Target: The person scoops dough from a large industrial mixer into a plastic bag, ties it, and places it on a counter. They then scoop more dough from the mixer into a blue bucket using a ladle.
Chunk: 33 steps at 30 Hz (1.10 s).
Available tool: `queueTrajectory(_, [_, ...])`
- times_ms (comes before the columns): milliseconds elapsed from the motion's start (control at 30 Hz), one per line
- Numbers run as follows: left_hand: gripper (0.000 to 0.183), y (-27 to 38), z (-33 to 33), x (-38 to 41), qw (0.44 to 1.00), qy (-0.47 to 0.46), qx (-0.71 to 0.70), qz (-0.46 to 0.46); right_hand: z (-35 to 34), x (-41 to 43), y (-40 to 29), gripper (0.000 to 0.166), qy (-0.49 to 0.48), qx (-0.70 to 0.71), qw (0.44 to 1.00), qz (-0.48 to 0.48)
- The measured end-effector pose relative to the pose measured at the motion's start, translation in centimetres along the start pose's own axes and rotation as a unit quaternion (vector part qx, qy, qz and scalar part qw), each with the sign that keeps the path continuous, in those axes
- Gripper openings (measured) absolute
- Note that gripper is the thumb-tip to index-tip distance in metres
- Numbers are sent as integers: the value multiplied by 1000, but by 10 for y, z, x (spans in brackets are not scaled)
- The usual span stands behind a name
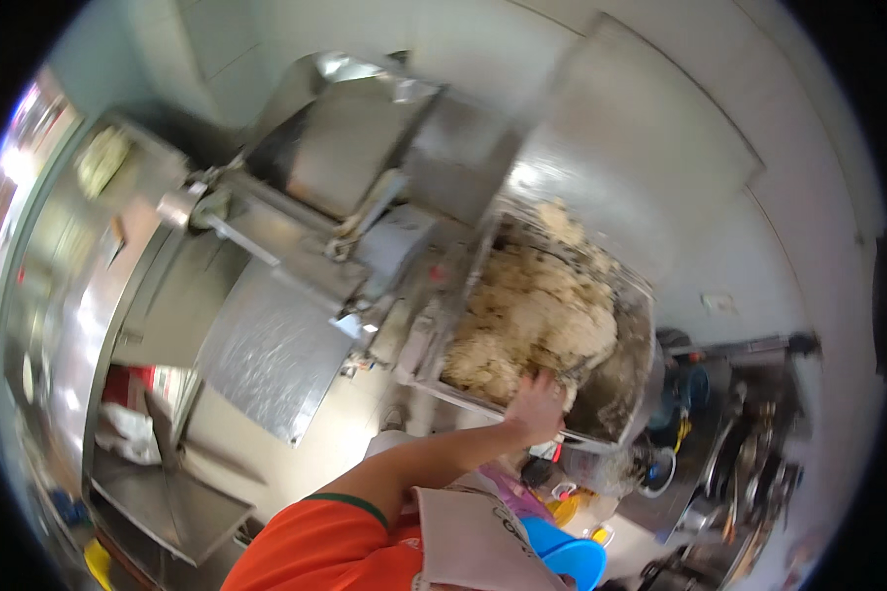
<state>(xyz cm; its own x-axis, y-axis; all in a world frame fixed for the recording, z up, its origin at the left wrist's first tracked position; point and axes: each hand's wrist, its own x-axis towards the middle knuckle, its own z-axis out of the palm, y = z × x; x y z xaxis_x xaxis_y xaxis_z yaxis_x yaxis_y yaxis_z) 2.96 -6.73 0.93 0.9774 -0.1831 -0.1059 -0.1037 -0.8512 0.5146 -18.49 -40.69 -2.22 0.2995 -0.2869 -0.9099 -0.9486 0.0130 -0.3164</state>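
Note:
A large mass of pale, lumpy dough [532, 310] fills much of a deep steel mixing trough [621, 399] in front of me. Dough residue clings to the trough's far rim and inner walls. My left hand [538, 410] reaches over the near rim, its fingers curled on the dough's near edge. Those fingertips are blurred and partly sunk from sight. A small lump of dough shows beside the hand. My right hand is out of view.
Behind the trough stands a broad steel panel [636, 125]. Left of it is a machine with a sloped steel tray [281, 340]. A steel counter [81, 354] runs along the far left. A blue plastic bucket [573, 561] and pans [754, 458] are at lower right.

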Motion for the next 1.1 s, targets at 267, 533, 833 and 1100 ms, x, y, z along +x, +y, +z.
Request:
queueTrajectory(267, [64, 22, 13, 20, 991, -70, 109, -37, -149, 20, 232, 15, 136, -70, 987, 56])
queueTrajectory(533, [55, 28, 31, 19, 986, -22, 152, -63, -93, -37, 155, 32, 206, -297, 919, 158])
queueTrajectory(833, [52, 27, 40, 24, 979, -26, 191, -67, -65, -33, 170, 41, 274, -219, 930, 108])
queueTrajectory(1100, [53, 24, 38, 24, 983, -41, 173, -52, -102, -46, 220, 12, 65, 326, 939, 83])
